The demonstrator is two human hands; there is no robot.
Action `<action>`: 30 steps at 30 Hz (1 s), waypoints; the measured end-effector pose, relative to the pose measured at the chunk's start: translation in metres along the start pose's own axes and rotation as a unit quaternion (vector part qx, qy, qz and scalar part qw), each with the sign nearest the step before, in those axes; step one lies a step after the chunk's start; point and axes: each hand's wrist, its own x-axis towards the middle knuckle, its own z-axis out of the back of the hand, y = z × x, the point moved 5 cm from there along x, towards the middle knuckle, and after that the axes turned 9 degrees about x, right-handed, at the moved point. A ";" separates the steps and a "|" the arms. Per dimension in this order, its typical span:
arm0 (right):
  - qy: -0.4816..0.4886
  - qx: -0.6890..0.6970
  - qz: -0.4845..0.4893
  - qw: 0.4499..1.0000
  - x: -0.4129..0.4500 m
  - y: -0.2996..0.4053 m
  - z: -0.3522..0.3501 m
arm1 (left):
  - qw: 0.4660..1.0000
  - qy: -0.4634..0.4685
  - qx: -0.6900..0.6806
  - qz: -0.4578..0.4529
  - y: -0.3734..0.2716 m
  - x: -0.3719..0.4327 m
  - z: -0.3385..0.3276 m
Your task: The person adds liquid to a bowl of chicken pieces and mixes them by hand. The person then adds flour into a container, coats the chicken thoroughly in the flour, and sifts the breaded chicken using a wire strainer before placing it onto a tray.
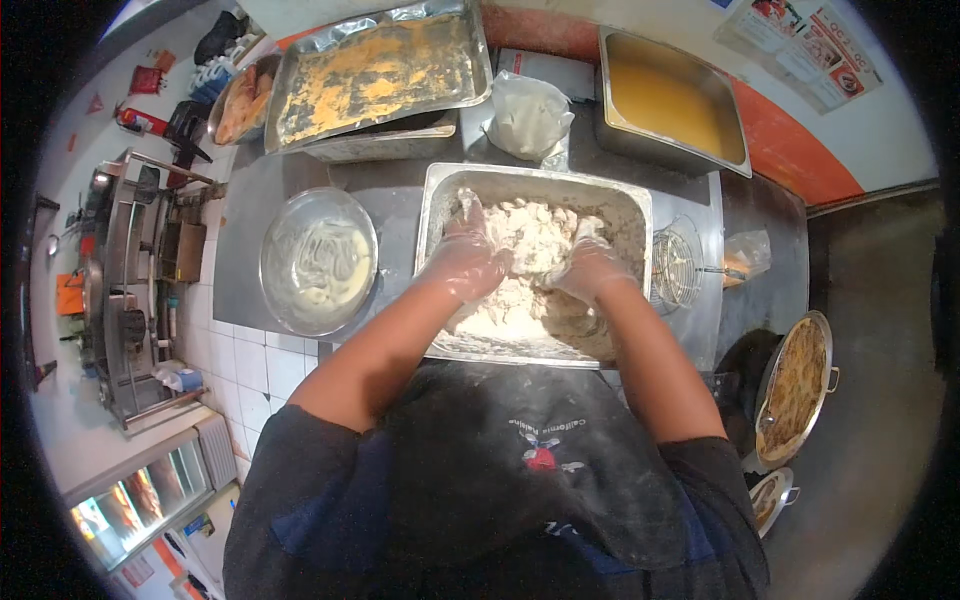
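Observation:
A deep steel pan (536, 178) stands before me, holding loose flour and a heap of flour-coated pieces (534, 234). Both hands wear clear, floury plastic gloves and are inside the pan. My left hand (469, 259) lies at the heap's left side, fingers spread and pointing to the far wall. At the heap's right side is my right hand (592, 262), its fingertips partly hidden in flour; pieces lie between the two hands. Whether either hand grips a piece cannot be told.
Left of the pan is a steel bowl (271, 259) with pale batter residue. Behind stand a crumb-covered tray (484, 75), a plastic bag (529, 116) and a deep pan of yellow liquid (739, 161). A wire strainer (677, 262) sits to the right, with large round pans (799, 390) beyond.

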 end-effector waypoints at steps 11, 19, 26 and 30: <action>-0.031 0.345 0.196 0.917 0.002 0.007 -0.039 | 0.947 0.096 -0.308 0.016 -0.018 0.004 -0.006; -0.047 0.482 0.056 0.873 -0.049 -0.005 0.022 | 0.947 0.040 -0.315 0.043 0.012 -0.013 -0.016; 0.166 0.060 0.012 0.984 -0.067 0.017 -0.011 | 0.969 0.245 0.005 0.009 -0.028 -0.059 0.008; 0.202 0.065 0.058 0.976 -0.071 0.038 -0.023 | 0.972 0.234 0.019 -0.009 -0.032 -0.060 -0.003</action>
